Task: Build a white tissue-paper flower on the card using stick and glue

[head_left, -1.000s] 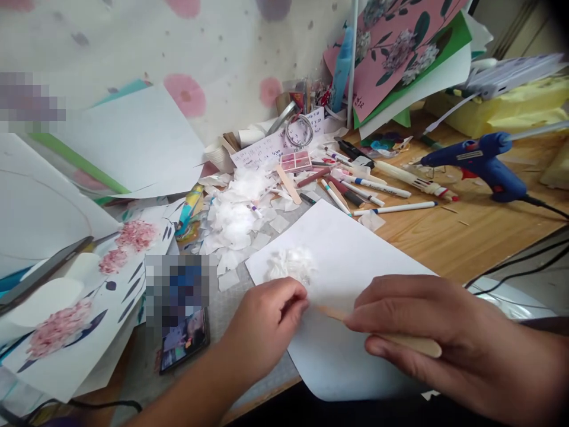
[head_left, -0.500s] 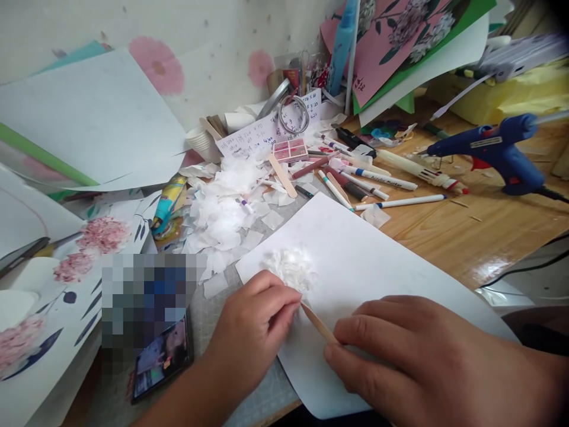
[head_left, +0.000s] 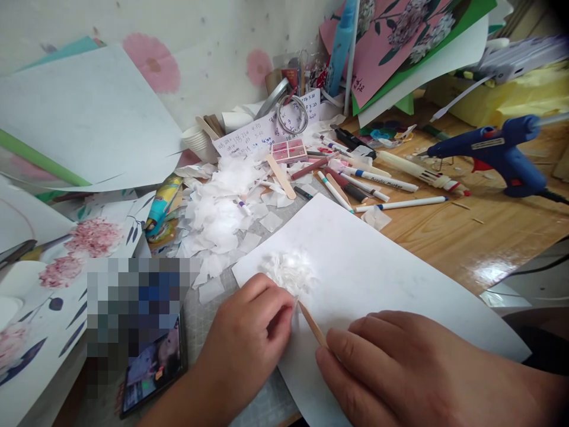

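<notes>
My right hand (head_left: pixel 391 362) grips a pointed wooden stick (head_left: pixel 313 325) between thumb and fingers, its tip aimed up and left. Close to that tip, the thumb and forefinger of my left hand (head_left: pixel 253 332) are pinched together; whatever is between them is too small to make out. Just beyond my left fingertips lies a round cluster of crumpled white tissue petals (head_left: pixel 288 268). It rests on a sheet of white paper (head_left: pixel 382 279), and both hands are over this sheet.
Loose white tissue squares (head_left: pixel 217 219) are heaped behind the sheet. Several markers (head_left: pixel 377 179) and a flat wooden stick (head_left: pixel 281 177) lie farther back. A blue glue gun (head_left: pixel 493 148) stands at right. A phone (head_left: pixel 153 367) and flower pictures (head_left: pixel 95 237) are at left.
My right hand and the wooden stick have shifted slightly left and down. The stick tip has drawn back a little from the tissue cluster. My left hand stays pinched beside it.
</notes>
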Tool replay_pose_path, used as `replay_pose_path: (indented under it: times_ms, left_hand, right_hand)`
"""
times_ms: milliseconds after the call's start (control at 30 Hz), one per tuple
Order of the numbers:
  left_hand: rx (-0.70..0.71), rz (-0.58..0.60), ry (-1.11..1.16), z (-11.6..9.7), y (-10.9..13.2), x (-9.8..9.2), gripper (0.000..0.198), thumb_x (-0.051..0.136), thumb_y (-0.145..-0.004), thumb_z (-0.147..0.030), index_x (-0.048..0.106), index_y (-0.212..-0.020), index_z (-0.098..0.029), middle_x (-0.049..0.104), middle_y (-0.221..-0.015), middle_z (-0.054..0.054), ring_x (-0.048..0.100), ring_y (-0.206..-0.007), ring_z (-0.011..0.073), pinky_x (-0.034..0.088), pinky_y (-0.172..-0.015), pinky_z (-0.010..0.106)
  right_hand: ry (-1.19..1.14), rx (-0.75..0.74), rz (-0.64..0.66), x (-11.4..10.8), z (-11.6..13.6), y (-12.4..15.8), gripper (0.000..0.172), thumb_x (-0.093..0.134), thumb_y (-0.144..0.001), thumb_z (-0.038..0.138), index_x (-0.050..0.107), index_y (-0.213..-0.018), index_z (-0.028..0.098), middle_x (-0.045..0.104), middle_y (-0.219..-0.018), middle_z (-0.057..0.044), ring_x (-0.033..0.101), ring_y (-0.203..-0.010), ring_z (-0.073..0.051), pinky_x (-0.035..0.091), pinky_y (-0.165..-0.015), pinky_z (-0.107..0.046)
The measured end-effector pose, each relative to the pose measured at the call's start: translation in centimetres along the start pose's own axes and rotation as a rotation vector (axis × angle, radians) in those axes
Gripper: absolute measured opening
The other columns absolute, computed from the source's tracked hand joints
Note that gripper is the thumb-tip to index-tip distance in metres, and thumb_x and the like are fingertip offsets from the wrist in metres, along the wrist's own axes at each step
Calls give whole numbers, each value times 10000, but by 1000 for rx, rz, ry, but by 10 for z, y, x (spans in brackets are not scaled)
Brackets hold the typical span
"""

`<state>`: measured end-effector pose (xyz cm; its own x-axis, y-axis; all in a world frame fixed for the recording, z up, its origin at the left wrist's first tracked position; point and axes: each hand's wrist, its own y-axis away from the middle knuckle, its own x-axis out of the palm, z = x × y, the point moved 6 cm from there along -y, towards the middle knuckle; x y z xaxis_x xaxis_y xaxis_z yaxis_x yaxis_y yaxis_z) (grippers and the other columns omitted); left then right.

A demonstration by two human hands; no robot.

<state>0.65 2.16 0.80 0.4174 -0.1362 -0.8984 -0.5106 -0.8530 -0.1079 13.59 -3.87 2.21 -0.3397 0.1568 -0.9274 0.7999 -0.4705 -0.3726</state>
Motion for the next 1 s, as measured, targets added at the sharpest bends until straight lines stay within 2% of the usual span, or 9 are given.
replay_pose_path:
  times_ms: [133, 300, 500, 667, 800, 1000]
  left_hand:
    - [-13, -37, -9, 1, 0, -2, 106, 548, -773, -108, 550, -790, -212, 517, -750, -31, 498, -628, 94, 421, -586, 210]
    - [12, -75, -7, 1, 2, -1, 231, 569, -781, -133, 536, -980, -245, 513, -758, -33, 521, -678, 120, 446, -637, 239]
    - [79, 30, -53, -3, 1, 5, 404, 482, -853, -150, 472, -1229, -299, 533, -820, -11, 536, -687, 124, 441, -607, 236]
    - [107, 41, -18, -3, 1, 5, 252, 460, -873, -160, 601, -1042, -282, 540, -803, -11, 549, -712, 116, 431, -613, 220]
    - [69, 29, -9, 0, -1, 3, 174, 469, -866, -162, 624, -883, -239, 545, -782, -10, 546, -704, 112, 424, -616, 214]
    - [72, 9, -13, 1, 0, 2, 180, 462, -862, -160, 625, -847, -233, 538, -775, -5, 529, -697, 120, 409, -606, 227]
  right_hand:
    - [-6, -1, 28, 1, 2, -3, 85, 531, -820, 169, 585, -886, 170, 537, -710, -14, 458, -542, -153, 338, -447, -291]
    - [-2, -1, 36, 1, 4, -2, 70, 529, -836, 199, 574, -887, 179, 534, -704, -12, 450, -535, -157, 313, -438, -299]
    - [-24, -1, 66, -1, 2, -9, 47, 519, -840, 181, 565, -831, 182, 524, -678, -13, 453, -525, -163, 295, -414, -304]
    - [-29, -10, 68, 1, 3, -9, 49, 531, -834, 188, 574, -855, 179, 526, -688, -10, 453, -524, -162, 290, -407, -305]
    - [-64, 71, 32, -1, 0, -1, 80, 514, -862, 189, 583, -903, 191, 544, -706, -2, 472, -544, -149, 338, -457, -305]
    - [-48, 144, -204, -23, -8, 12, 278, 332, -934, 160, 606, -897, 191, 625, -774, -34, 511, -542, -151, 398, -494, -321]
